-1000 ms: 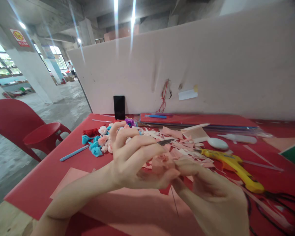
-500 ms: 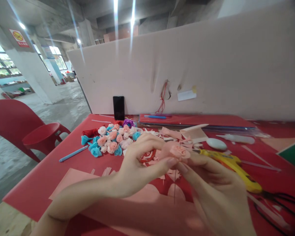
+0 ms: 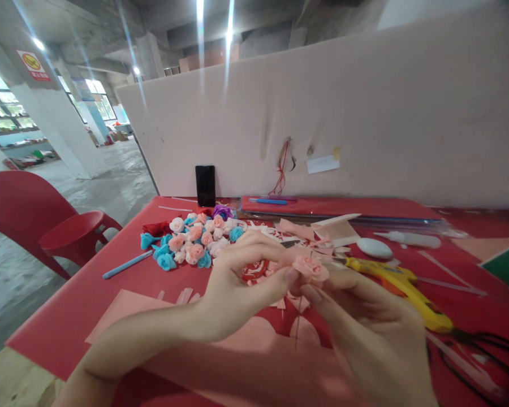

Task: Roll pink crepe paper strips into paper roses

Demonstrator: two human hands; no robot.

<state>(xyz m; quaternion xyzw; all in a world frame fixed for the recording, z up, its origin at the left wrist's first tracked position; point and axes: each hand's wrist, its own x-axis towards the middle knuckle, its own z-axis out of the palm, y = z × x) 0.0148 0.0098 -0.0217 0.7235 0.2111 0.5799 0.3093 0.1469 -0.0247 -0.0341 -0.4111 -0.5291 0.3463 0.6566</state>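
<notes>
Pinching, head view: left hand [image 3: 241, 285], thumb and index pressed together on the near-left edge of one pink flower [image 3: 309, 268]; right hand [image 3: 369, 325], thumb and fingers closed about its right side and underside. Location of flower: raised above the desk [image 3: 80, 316], between both hands, bloom uppermost. Thin dark stem [image 3: 297, 333] hanging below. The two-sided grip probably steadies a small, light piece while leaving its face uncovered.

Placement: flower pile [image 3: 194, 253], left of the scraps, presumably apart so that petals escape crushing. Yellow glue gun [image 3: 424, 305], beside the right hand, nozzle leftward; likely put there for easy reach. Pink sheet [image 3: 246, 362], spread flat under the hands, nearest the wearer.

Materials: flower, layered and curled, apparently crepe-like paper. Pile, rosettes in peach, white, blue, red and purple. Loose rounded piece [image 3: 304, 332], pink, flat, smooth-edged. Scraps [image 3: 294, 229], thin, irregular strips. Glue gun, seemingly hard plastic, black cable trailing right. White oval object [image 3: 374, 247], smooth; its nature cannot be told.
</notes>
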